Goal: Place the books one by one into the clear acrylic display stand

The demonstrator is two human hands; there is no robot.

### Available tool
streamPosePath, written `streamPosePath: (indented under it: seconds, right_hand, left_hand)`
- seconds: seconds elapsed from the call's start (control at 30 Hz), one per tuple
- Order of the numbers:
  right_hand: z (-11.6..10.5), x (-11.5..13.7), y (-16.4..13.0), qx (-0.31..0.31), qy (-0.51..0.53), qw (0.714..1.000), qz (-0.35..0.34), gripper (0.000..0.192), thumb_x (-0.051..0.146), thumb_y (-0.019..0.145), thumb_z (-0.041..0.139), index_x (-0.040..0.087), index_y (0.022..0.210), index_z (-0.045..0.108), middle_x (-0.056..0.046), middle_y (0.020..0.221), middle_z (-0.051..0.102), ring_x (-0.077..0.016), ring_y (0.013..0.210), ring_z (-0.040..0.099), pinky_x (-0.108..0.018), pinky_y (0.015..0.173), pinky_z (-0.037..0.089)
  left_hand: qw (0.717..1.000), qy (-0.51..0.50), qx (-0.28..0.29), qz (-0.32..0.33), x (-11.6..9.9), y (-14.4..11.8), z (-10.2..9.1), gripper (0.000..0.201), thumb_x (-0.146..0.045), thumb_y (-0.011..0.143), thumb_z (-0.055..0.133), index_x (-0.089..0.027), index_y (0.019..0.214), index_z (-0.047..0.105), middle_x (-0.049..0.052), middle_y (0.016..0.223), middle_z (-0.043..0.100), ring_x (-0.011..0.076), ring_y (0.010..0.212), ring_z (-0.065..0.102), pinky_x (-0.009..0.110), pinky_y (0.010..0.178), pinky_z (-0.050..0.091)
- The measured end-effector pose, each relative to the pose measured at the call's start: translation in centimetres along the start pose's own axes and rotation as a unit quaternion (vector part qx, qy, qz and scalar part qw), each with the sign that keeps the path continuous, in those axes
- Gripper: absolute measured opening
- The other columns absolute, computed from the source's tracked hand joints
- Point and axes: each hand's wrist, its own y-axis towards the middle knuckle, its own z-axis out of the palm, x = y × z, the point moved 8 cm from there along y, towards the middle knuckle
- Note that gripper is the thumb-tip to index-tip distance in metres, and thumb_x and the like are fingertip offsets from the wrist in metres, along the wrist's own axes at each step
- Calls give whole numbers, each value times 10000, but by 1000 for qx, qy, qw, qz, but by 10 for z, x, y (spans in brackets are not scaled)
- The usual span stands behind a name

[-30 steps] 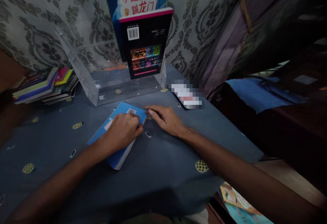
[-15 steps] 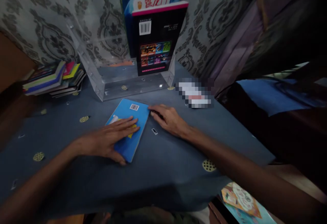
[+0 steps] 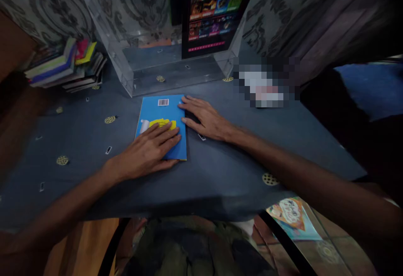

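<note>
Two unclenched hands show on my feed. The left hand lies flat across the lower part of the blue book; the right hand, fingers extended, touches its upper right edge. I see that book flat on the table, just in front of the clear rack holding a black book.

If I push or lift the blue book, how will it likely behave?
The blue book lies flat, so it should slide rather than tip or roll. Its smooth-looking top may slip a little under the left hand. It shows no obvious curl, so it may stay fairly flat when lifted.
</note>
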Motion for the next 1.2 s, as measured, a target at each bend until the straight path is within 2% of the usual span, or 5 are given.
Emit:
streamPosePath:
  seconds: [0.17,0.6,0.73,1.07,1.2]
  right_hand:
    - [3,20,-18,28,-29,999,-12,589,533,1002,446,155,1451,502,-170,1577,419,-307,1492,336,-576,1194,300]
    - [17,44,-42,99,-54,994,11,897,728,941,386,101,1574,280,-227,1646,237,-350,1538,187,-601,1220,217]
    - [20,46,-44,107,-73,991,16,887,716,949,380,113,1587,253,-219,1648,238,-337,1537,195,-582,1225,225]
    - [20,60,-56,107,-112,988,13,649,531,1025,400,174,1565,344,-154,1647,271,-290,1536,215,-558,1232,241]
    - [20,70,-61,95,-116,988,-27,525,409,1052,390,265,1556,365,-87,1625,346,-258,1520,272,-564,1217,281]
  left_hand:
    - [997,19,-64,39,-1,-4,-5,495,-450,1008,511,-124,1375,570,157,1453,565,316,1404,476,527,1166,398]
    - [996,23,-79,27,-2,-8,-1,558,-511,1008,476,-118,1398,551,158,1471,549,328,1414,457,524,1186,353]
    - [997,-13,-76,26,4,-9,-2,546,-533,1025,427,-171,1419,541,119,1492,536,275,1431,441,481,1202,329]
    - [973,-77,-100,-194,94,-24,9,586,-506,1036,373,-159,1503,447,139,1624,329,278,1517,284,490,1232,265]
    - [965,-99,-128,-207,102,-27,16,579,-490,1034,368,-155,1500,449,129,1632,314,250,1528,256,444,1248,252]
